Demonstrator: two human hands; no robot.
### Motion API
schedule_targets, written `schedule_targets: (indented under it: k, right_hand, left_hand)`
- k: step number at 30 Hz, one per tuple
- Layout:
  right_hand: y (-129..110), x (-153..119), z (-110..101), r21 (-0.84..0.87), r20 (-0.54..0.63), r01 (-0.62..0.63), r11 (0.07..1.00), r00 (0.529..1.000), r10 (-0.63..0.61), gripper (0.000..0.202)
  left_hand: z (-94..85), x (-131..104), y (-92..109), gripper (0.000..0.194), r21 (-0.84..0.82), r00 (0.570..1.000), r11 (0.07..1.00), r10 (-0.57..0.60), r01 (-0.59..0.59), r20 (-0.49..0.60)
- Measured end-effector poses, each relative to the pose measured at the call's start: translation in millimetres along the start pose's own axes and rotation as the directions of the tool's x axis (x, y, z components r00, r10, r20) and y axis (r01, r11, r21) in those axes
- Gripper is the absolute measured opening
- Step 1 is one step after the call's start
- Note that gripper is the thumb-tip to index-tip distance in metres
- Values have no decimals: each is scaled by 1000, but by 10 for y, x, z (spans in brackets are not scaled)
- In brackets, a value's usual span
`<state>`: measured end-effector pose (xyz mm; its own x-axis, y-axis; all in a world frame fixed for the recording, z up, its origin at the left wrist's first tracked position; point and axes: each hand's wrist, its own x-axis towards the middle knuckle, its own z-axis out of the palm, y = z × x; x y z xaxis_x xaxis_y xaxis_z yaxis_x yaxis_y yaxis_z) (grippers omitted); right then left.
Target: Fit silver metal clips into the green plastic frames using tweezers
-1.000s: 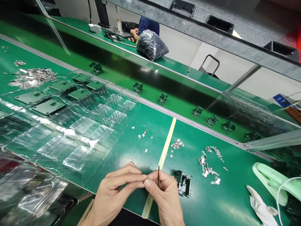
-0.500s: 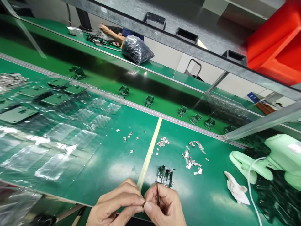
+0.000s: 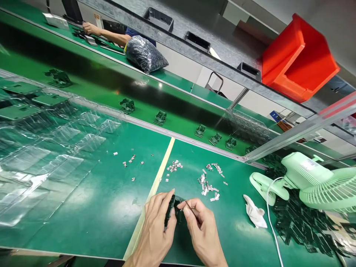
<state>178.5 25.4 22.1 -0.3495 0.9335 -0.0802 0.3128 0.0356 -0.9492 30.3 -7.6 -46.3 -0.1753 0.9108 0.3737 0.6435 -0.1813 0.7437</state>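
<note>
My left hand (image 3: 155, 224) is closed around a dark plastic part (image 3: 171, 204) at the front of the green table. Over the part's right side, my right hand (image 3: 204, 228) pinches a thin dark tool (image 3: 191, 208) that runs back between the fingers. A tiny bit of metal seems to show at the right fingertips, too small to make out. Beyond my hands lie a loose group of small metal pieces (image 3: 174, 166) and a wider scatter of metal clips (image 3: 205, 185). A few more small pieces (image 3: 132, 158) lie left of the yellow tape strip (image 3: 164, 163).
Clear plastic trays (image 3: 52, 163) cover the left side. At right stand a light green clip fan (image 3: 306, 174), a white cloth (image 3: 254, 211) and a heap of dark parts (image 3: 303, 222). Dark parts (image 3: 160, 118) sit along the green strip behind. A red bin (image 3: 286, 52) rests on the shelf.
My left hand has gone from pinching a tiny metal piece to gripping the dark plastic part, which lay on the table. My right hand has moved to that part. The view has shifted right.
</note>
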Motion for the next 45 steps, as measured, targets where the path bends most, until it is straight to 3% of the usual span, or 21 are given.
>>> schedule_targets:
  k: [4, 7, 11, 18, 32, 39, 45]
  right_hand:
    - [12, -14, 9, -40, -31, 34, 999, 999, -35, 25]
    - [24, 3, 32, -89, 0, 56, 994, 998, -56, 24]
    - [19, 16, 53, -158, 32, 54, 986, 998, -50, 23]
    - [57, -45, 81, -298, -17, 31, 954, 999, -38, 24]
    - [213, -177, 371, -352, -309, -48, 935, 949, -68, 22]
    - [107, -113, 221, -163, -186, -183, 970, 971, 151, 31]
    - [96, -136, 164, -171, -165, -197, 965, 972, 169, 28]
  left_hand:
    - [-239, 44, 27, 40, -119, 988, 991, -42, 60, 149]
    - [-319, 40, 46, 40, -166, 981, 984, -37, 69, 188]
    - [-301, 20, 49, 41, -170, 983, 983, -31, 63, 183]
    - [-296, 19, 61, 39, -150, 985, 988, -7, 33, 174]
    - [-250, 7, 119, 44, -148, 993, 989, 21, -4, 119]
    - [-289, 11, 155, 52, -150, 986, 988, 63, -40, 151]
    - [-286, -19, 157, 65, -127, 968, 986, 134, -109, 212]
